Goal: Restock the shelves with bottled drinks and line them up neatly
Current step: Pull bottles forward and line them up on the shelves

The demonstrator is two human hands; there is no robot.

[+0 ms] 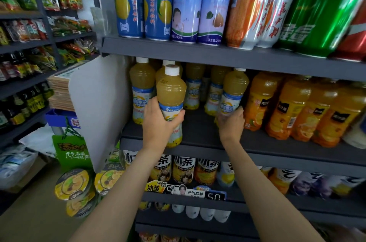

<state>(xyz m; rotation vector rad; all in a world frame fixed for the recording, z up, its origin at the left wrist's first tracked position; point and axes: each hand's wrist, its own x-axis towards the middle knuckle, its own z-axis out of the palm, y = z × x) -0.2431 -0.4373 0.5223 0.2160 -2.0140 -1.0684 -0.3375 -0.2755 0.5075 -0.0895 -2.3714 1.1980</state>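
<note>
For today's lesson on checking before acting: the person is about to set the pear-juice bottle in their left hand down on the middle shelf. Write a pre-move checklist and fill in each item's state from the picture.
1. Left hand grips the held bottle firmly round its label: ok.
2. Held bottle upright, white cap on: ok.
3. Right hand steadies the front right bottle: ok.
4. Bare shelf floor between the two front bottles: ok.
5. Headroom under the upper shelf: cannot tell.
6. Back-row bottles lined up straight: cannot tell, partly hidden.
</note>
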